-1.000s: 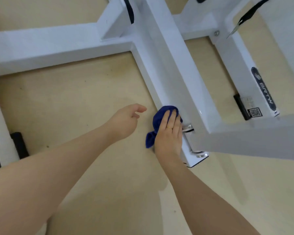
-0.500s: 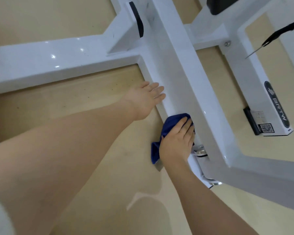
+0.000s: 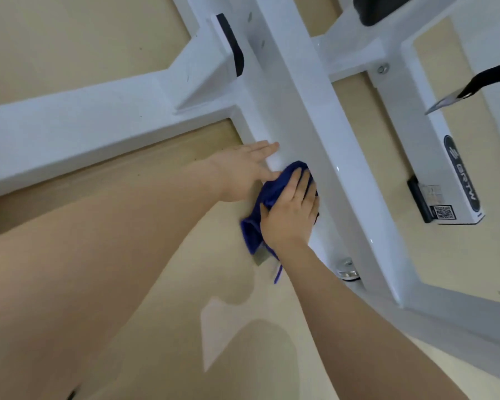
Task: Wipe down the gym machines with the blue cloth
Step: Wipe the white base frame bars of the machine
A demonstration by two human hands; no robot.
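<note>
While the right hand [image 3: 290,215] presses the blue cloth [image 3: 272,194] flat against the white frame beam [image 3: 315,125] at centre frame, the left hand [image 3: 243,171] rests open-fingered just beside it. Wiping is under way; the next stroke likely needs steady pressure toward the upper left.

Your right hand [image 3: 290,215] covers most of the blue cloth [image 3: 267,194], so you cannot see how much of it meets the white frame [image 3: 324,134]. Beyond the frame, a black pad [image 3: 378,8] and black strap [image 3: 491,77] run off the picture's edges, and the frame's label code [image 3: 444,212] is too small to read.
</note>
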